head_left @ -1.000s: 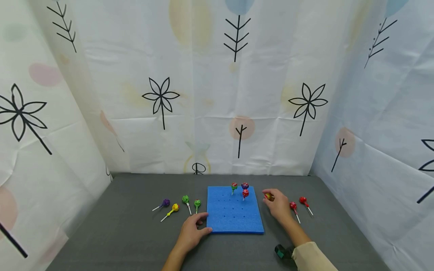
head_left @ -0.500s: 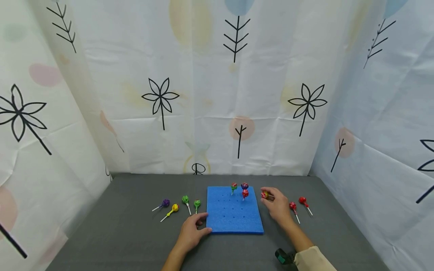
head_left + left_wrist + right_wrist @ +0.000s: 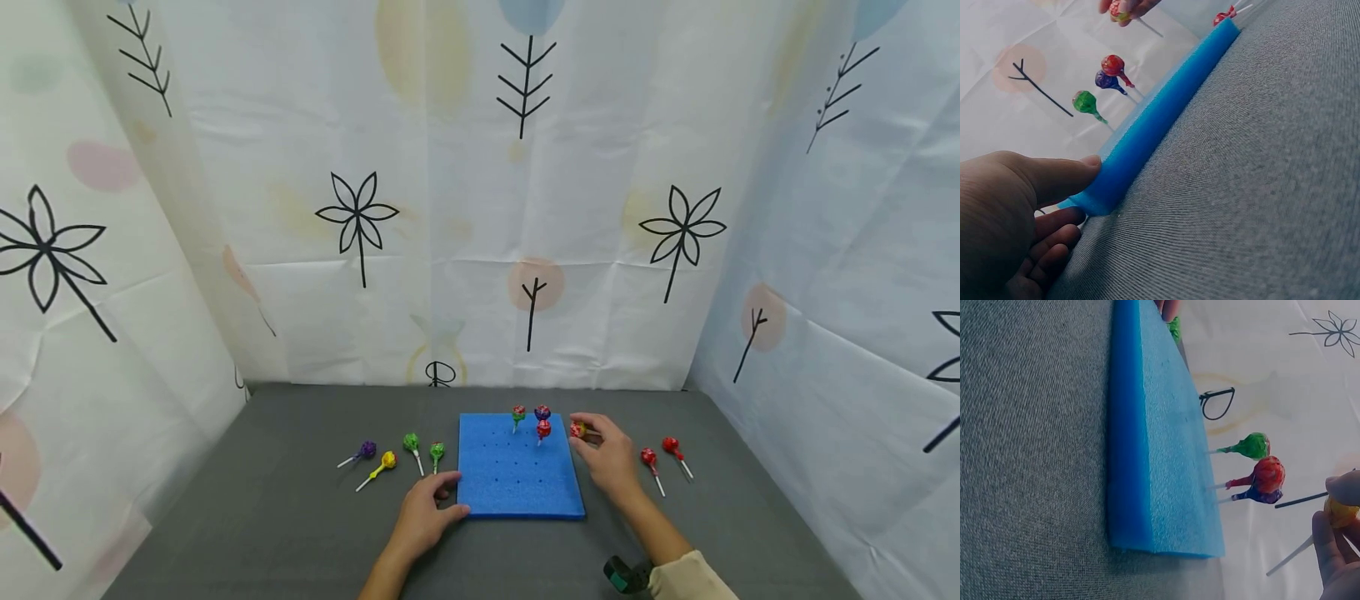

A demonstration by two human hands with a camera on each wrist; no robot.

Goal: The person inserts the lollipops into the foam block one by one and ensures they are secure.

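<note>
A lollipop in a red and yellow wrapper [image 3: 577, 429] is pinched by my right hand [image 3: 613, 460], just off the right edge of a blue foam board [image 3: 510, 498]. Its white stick [image 3: 1289, 555] hangs free of the foam in the right wrist view. Three lollipops stand in the board's far right part: a green and red one [image 3: 518, 413], a purple one [image 3: 542, 412] and a red one [image 3: 543, 428]. My left hand [image 3: 420, 515] rests against the board's left edge near the front corner, its thumb straight on the foam.
Left of the board lie a purple lollipop [image 3: 367, 450], a yellow lollipop [image 3: 387, 460] and two green lollipops [image 3: 411, 442]. Two red lollipops [image 3: 648, 457] lie on the right. Rows of small holes mark the board. Patterned cloth [image 3: 450, 208] hangs behind the grey table [image 3: 300, 533].
My right hand has shifted left toward the board with the red and yellow lollipop, whose head has turned outward past the fingertips. The left hand and the board have stayed put.
</note>
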